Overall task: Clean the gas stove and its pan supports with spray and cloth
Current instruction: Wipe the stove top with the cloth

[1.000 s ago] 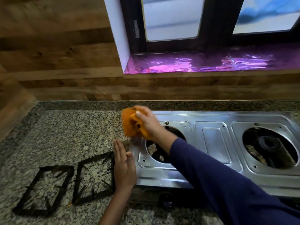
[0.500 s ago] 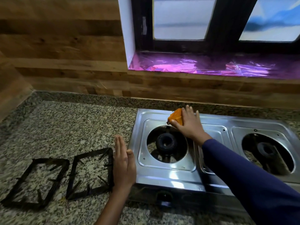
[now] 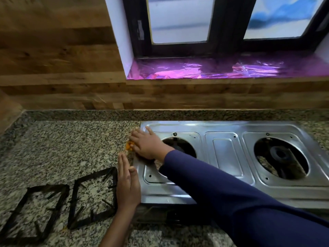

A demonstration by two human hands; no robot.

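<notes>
A steel two-burner gas stove [image 3: 226, 157] sits on the granite counter with both burner wells bare. My right hand [image 3: 148, 146] presses an orange cloth [image 3: 129, 146] flat on the stove's far left corner; only a scrap of cloth shows past my fingers. My left hand [image 3: 128, 184] rests flat and upright against the stove's left side, fingers together, holding nothing. Two black square pan supports [image 3: 93, 196] [image 3: 36, 211] lie side by side on the counter to the left of the stove. No spray bottle is in view.
The speckled granite counter [image 3: 71, 148] stretches left of the stove to a wooden wall. A wood-panelled backsplash runs behind, with a window sill covered in purple foil [image 3: 213, 68] above the stove.
My right hand swept the orange cloth from the back rim of the left burner over to the stove's far left corner. My left hand stayed against the stove's side.
</notes>
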